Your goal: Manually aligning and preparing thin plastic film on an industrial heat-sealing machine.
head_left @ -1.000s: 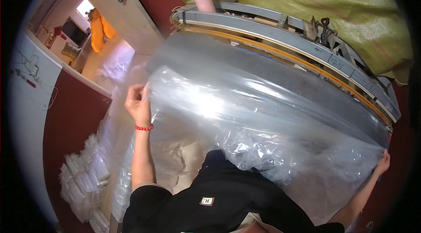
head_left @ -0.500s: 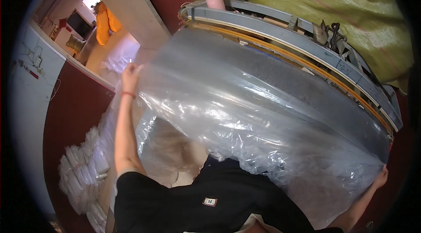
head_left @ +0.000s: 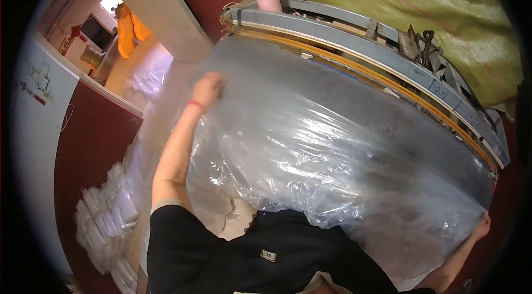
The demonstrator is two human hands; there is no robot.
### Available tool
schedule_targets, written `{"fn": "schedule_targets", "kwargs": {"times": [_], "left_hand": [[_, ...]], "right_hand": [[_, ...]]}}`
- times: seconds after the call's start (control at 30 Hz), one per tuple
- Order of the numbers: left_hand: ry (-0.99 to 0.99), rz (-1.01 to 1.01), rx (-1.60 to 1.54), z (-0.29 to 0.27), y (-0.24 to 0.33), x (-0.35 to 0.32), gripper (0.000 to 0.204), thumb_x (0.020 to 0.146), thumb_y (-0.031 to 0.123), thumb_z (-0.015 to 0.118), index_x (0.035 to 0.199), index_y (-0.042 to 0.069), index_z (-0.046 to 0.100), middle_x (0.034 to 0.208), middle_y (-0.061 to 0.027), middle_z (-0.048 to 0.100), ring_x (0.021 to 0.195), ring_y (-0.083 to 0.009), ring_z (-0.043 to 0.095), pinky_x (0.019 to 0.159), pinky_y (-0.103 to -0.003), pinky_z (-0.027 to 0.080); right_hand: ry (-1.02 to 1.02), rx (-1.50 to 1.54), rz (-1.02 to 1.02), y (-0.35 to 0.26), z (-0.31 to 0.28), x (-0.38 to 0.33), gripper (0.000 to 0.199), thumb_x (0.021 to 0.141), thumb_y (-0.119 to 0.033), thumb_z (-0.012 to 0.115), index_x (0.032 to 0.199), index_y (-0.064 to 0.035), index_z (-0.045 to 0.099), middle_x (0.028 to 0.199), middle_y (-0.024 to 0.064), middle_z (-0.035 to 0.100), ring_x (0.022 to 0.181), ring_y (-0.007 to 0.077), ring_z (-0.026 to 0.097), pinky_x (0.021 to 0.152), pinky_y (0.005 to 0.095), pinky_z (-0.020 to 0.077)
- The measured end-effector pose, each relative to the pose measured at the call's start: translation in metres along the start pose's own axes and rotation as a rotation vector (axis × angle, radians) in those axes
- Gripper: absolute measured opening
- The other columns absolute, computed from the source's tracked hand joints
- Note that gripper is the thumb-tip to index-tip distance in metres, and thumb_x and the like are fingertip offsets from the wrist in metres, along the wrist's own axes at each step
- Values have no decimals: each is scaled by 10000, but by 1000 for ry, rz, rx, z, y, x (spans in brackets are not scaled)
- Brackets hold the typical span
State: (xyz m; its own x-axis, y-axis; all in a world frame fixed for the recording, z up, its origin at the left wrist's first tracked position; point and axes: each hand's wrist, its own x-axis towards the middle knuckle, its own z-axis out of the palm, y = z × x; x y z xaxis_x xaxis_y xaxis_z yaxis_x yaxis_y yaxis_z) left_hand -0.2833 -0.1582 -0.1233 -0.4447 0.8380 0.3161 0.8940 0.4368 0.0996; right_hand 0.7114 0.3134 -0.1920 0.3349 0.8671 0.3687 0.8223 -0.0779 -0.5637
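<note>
The step in hand looks to be laying the clear plastic sheet (head_left: 316,150) out flat over the dark counter (head_left: 366,97); the sheet lies across the near part of that surface, glossy and creased in the middle, its loose folds bunched towards the person's black shirt (head_left: 233,258); the right hand (head_left: 481,227) is out at the far right end, fingers closed on the sheet's edge, and the folds run together to a point there; the left hand (head_left: 208,88), with a red bracelet (head_left: 197,106) at the wrist, is over the sheet's left part, back of the hand upward; its fingers are blurred and partly turned away, so I cannot tell whether they pinch the film or only press on it; beyond the counter, a grey metal beam (head_left: 343,34) and an orange strip (head_left: 388,83) run along the back, well apart from both hands; as I judge it, the next move calls for the right hand to hold its end taut while the left draws the film outward and smooths the wrinkles, working from the middle towards the left edge; thin film like this could cling or fold under itself, so a light, even pull would suit it best
</note>
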Motion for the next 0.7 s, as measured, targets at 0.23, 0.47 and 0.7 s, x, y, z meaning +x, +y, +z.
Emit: {"fn": "schedule_targets", "kwargs": {"times": [0.23, 0.47, 0.7], "left_hand": [[564, -172, -146, -75, 16, 70, 91, 746, 83, 533, 818, 33, 560, 813, -120, 578, 758, -281, 569, 666, -358, 436], [-137, 174, -46, -7, 1, 19, 170, 703, 23, 560, 872, 25, 542, 894, -108, 551, 857, -263, 531, 666, -334, 436], [172, -5, 119, -45, -64, 52, 131, 780, 147, 504, 851, 62, 574, 858, -152, 572, 736, -310, 553, 669, -376, 446]], "right_hand": [[3, 113, 33, -23, -9, -7, 420, 787, -390, 550, 978, -21, 606, 962, 97, 609, 871, 177, 543, 792, 283, 398], [16, 84, 97, -12, -1, -12, 412, 785, -382, 552, 978, -23, 609, 983, 98, 605, 913, 192, 540, 821, 283, 385], [-42, 196, 15, -12, 22, 8, 400, 780, -373, 564, 954, -16, 614, 936, 73, 608, 877, 181, 529, 810, 273, 381]]}}
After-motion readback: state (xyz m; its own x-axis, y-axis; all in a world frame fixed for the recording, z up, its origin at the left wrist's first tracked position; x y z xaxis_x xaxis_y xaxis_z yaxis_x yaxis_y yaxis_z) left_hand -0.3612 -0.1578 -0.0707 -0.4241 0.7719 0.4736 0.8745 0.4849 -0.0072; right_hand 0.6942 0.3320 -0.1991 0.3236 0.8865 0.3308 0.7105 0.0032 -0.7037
